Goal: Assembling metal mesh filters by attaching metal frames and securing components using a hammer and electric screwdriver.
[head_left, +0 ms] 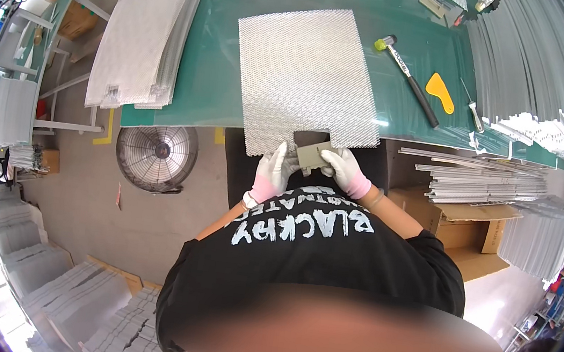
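Both of my hands wear white gloves with pink cuffs. Between them, at the table's front edge, is a small grey-green block-like piece (312, 156) with a slot in its face. My right hand (347, 173) grips its right end, thumb on top. My left hand (272, 172) is closed about its left end, close to the mesh; its fingertips are partly hidden. A silvery expanded-metal mesh sheet (305, 73) lies on the green tabletop, its near edge overhanging slightly. The piece sits at a cut-out in that near edge.
Right of the mesh lie a mallet (407, 75), a yellow scraper (440, 93) and a screwdriver (472, 106). Stacked pale panels (145, 43) stand at left, grey slats (534, 73) at right. A floor fan (156, 156) and an open carton (472, 234) flank me.
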Available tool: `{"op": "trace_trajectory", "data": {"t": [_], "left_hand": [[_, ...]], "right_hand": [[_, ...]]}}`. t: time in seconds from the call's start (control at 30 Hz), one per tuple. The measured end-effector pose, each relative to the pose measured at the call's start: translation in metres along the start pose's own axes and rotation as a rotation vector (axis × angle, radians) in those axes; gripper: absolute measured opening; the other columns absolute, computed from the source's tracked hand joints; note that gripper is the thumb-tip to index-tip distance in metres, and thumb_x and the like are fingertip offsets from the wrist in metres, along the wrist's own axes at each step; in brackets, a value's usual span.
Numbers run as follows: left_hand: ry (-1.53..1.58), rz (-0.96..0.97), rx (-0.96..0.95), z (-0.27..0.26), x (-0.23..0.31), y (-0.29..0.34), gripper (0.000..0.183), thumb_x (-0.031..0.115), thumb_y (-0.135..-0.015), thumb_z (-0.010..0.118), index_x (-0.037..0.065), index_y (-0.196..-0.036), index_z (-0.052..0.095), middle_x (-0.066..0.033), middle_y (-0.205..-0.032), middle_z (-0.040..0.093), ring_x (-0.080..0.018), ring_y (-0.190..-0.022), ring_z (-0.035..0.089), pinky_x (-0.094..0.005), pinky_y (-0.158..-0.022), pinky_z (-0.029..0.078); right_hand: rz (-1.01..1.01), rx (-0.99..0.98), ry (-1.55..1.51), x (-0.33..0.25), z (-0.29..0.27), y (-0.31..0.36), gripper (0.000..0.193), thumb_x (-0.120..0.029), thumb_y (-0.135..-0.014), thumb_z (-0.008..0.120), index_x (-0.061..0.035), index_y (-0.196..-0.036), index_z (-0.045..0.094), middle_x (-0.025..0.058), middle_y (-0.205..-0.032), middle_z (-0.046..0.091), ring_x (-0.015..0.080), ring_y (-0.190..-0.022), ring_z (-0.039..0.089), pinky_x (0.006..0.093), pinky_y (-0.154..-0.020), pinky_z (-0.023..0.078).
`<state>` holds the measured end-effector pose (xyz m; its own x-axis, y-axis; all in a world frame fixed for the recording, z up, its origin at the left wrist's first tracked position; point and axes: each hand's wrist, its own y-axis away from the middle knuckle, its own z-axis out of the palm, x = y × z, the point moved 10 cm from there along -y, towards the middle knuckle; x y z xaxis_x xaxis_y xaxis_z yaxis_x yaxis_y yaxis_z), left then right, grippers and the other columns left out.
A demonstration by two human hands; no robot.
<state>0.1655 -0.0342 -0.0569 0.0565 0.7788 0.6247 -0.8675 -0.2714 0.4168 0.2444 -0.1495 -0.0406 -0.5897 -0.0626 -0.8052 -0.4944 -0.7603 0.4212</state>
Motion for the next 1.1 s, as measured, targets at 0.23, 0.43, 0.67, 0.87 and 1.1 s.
{"op": "trace_trajectory", "data": {"t": [0.23,0.43,0.67,0.87,1.1], "left_hand": [[-0.541,0.093,0.075,-0.051,0.036,0.028,0.067,0.029,-0.089,0.068,-0.003,-0.138,0.035,-0.0195,-0.126,0.054,-0.0253,-0.109,0.059,-0.0373,-0.094,0.048],[-1.298,0.516,0.218,-0.009,0.126,0.042,0.093,0.032,-0.067,0.087,-0.003,-0.138,0.037,-0.0154,-0.115,0.061,-0.0244,-0.096,0.062,-0.0338,-0.087,0.050],[-1.733,0.394,0.245,0.015,0.129,0.041,0.086,0.047,-0.074,0.078,-0.005,-0.134,0.044,-0.0214,-0.120,0.060,-0.0320,-0.106,0.062,-0.0358,-0.089,0.050],[-1.680,0.415,0.272,0.006,0.122,0.039,0.085,0.048,-0.075,0.076,-0.005,-0.133,0.045,-0.0212,-0.116,0.062,-0.0340,-0.101,0.063,-0.0380,-0.085,0.051],[-1.483,0.382,0.224,-0.002,0.118,0.040,0.069,0.038,-0.085,0.069,0.000,-0.136,0.043,-0.0164,-0.107,0.064,-0.0241,-0.088,0.064,-0.0312,-0.076,0.052]], "right_hand": [[-0.326,-0.157,1.093,-0.038,0.046,0.019,0.024,-0.028,-0.083,0.061,-0.0033,-0.081,0.061,0.0151,-0.082,0.062,0.0292,-0.074,0.062,0.0380,-0.067,0.051],[-0.467,-0.194,1.351,-0.051,0.081,0.012,0.025,-0.028,-0.081,0.062,-0.0026,-0.079,0.062,0.0156,-0.083,0.058,0.0336,-0.075,0.062,0.0427,-0.069,0.051],[-0.314,-0.223,1.567,-0.068,0.110,0.007,0.024,-0.026,-0.079,0.061,-0.0027,-0.078,0.065,0.0182,-0.087,0.061,0.0339,-0.079,0.065,0.0435,-0.074,0.053],[-0.261,-0.156,1.551,-0.072,0.108,0.001,0.021,-0.024,-0.079,0.059,-0.0041,-0.081,0.065,0.0177,-0.083,0.064,0.0343,-0.079,0.065,0.0445,-0.073,0.053],[-0.428,-0.175,1.467,-0.062,0.094,0.010,0.022,-0.025,-0.079,0.060,-0.0033,-0.077,0.062,0.0148,-0.084,0.061,0.0319,-0.078,0.062,0.0420,-0.072,0.051]]}}
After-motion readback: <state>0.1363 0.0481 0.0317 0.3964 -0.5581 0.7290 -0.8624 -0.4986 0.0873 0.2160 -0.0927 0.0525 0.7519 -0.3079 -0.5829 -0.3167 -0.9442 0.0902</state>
